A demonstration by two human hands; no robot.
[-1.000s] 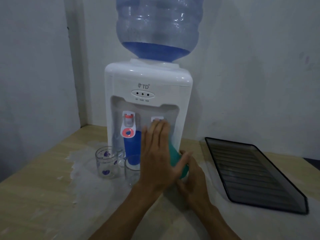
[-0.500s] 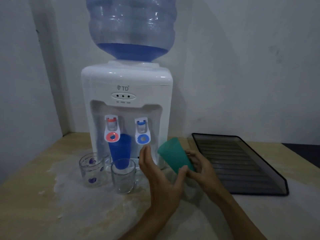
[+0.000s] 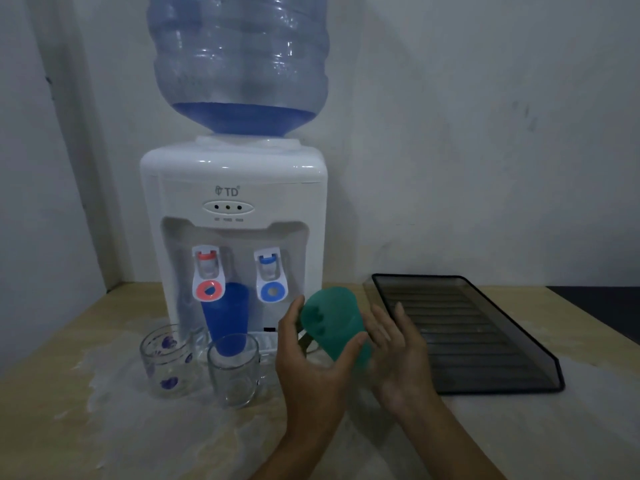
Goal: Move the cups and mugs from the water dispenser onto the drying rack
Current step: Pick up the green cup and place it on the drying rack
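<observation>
A green plastic cup (image 3: 334, 325) is tilted with its base toward me, held between both hands in front of the white water dispenser (image 3: 233, 209). My left hand (image 3: 311, 372) cups its left side and my right hand (image 3: 398, 355) presses its right side. A blue cup (image 3: 227, 317) stands upside down under the red tap. On the table before the dispenser stand a glass mug with purple hearts (image 3: 166, 362) and a plain glass mug (image 3: 235, 370). The black drying rack (image 3: 491, 382) lies to the right, with nothing on it.
A large blue water bottle (image 3: 239, 64) sits on top of the dispenser. The wooden table (image 3: 52, 427) has a pale whitish patch around the mugs. White walls close the back and left side. A dark surface (image 3: 599, 306) adjoins the table at far right.
Both hands drew the green cup away from under the blue tap toward me and to the right, tipping it so its base faces the camera. The view has shifted right.
</observation>
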